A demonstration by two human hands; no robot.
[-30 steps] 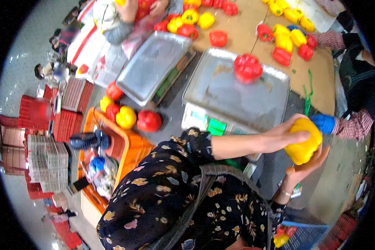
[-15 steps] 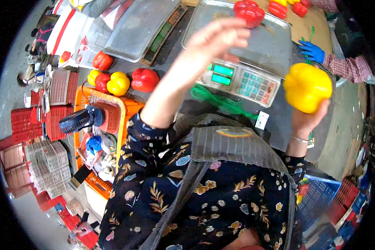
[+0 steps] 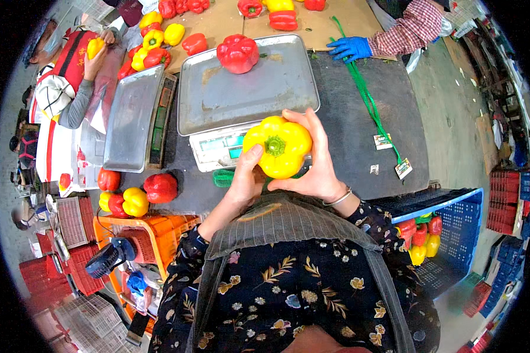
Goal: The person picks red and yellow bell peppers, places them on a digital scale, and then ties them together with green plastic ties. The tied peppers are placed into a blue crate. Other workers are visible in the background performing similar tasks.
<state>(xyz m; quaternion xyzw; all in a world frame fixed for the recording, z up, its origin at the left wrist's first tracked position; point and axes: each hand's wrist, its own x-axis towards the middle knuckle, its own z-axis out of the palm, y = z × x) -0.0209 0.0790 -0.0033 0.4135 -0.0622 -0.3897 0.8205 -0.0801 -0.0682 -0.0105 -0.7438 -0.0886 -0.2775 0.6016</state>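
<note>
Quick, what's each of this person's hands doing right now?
Left hand: holding the yellow bell pepper by its left side.
Right hand: holding the same yellow bell pepper by its right side.

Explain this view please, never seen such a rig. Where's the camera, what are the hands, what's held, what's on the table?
There is no robot: these are a person's own bare hands. The wide fisheye camera sits on the person's head and looks down, so straight edges bend near the rim; picture left is the person's left.

The left hand and right hand hold a yellow bell pepper between them, its stem end facing the camera.

Beyond it, on the dark table, stands a scale with a metal tray bearing one red pepper. More peppers lie left and farther back. To the right, a co-worker's blue-gloved hand is at some green strands.
</note>
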